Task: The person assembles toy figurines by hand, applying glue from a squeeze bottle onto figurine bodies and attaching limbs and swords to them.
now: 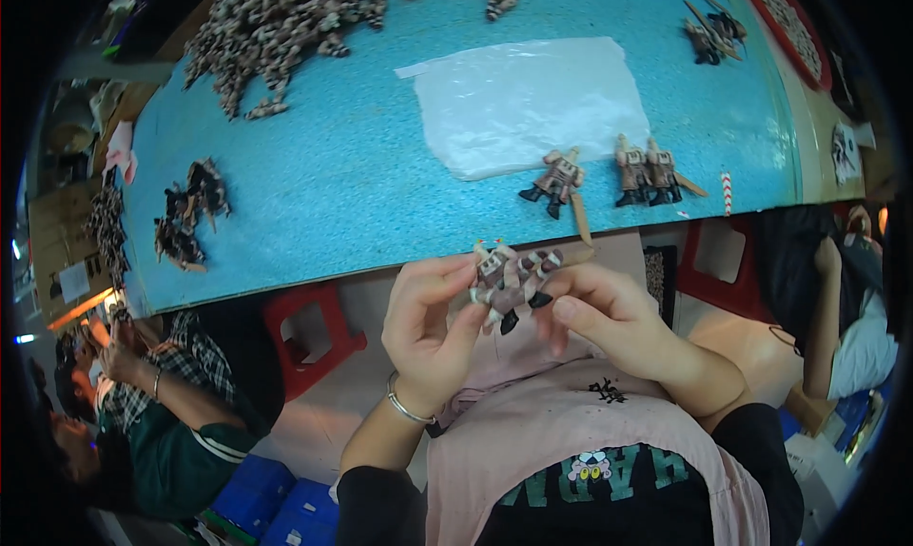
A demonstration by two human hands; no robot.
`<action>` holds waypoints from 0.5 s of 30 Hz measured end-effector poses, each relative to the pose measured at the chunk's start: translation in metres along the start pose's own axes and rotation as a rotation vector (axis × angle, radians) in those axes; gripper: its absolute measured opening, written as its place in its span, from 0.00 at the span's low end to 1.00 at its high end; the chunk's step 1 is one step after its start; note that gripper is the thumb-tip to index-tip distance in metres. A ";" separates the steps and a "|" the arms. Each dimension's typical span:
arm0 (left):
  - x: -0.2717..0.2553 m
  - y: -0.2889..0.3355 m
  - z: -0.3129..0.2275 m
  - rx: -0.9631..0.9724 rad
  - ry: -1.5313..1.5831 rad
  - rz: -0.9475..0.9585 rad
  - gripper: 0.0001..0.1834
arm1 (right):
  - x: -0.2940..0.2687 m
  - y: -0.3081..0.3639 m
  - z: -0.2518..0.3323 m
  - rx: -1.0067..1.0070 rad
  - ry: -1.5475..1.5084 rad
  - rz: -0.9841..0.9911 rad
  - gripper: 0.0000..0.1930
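Observation:
Above my lap, just off the table's near edge, a small brown and cream toy figure with black boots is held between my two hands. My left hand closes its fingers and thumb on the figure's left side. On the other side, my right hand has its bent fingers and thumb at the figure's limbs, partly hidden. On the blue table beyond lie similar figures: one figure with a flat brown strip beside it, and a pair of figures side by side to the right.
A large pile of figure parts covers the far left. A whitish plastic sheet lies mid-table. Dark figures sit at left, more dark figures at far right, near a red tray. Co-workers sit both sides; red stools stand below.

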State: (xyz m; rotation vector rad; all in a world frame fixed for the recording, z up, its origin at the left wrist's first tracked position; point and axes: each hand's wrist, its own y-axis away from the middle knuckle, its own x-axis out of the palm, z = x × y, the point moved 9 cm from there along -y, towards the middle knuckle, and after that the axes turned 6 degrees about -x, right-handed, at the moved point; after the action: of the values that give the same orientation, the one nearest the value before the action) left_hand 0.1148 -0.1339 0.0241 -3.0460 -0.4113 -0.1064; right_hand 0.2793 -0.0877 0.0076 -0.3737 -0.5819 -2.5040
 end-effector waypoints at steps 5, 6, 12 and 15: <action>0.005 0.006 -0.005 -0.039 -0.090 0.079 0.12 | 0.016 -0.001 0.005 -0.026 0.034 0.144 0.10; 0.008 0.002 -0.007 0.030 -0.214 0.221 0.13 | 0.013 -0.003 0.007 -0.022 0.032 0.137 0.10; 0.034 -0.005 0.022 -0.476 0.396 0.332 0.10 | 0.030 -0.001 0.015 -0.147 0.339 0.377 0.12; 0.045 0.001 0.024 -0.551 0.481 0.484 0.08 | 0.028 -0.001 0.016 -0.181 0.339 0.367 0.12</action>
State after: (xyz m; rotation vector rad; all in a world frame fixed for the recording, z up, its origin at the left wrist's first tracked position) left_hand 0.1601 -0.1208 0.0040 -3.3445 0.4605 -1.0436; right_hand 0.2581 -0.0912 0.0314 -0.1017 -0.1360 -2.1990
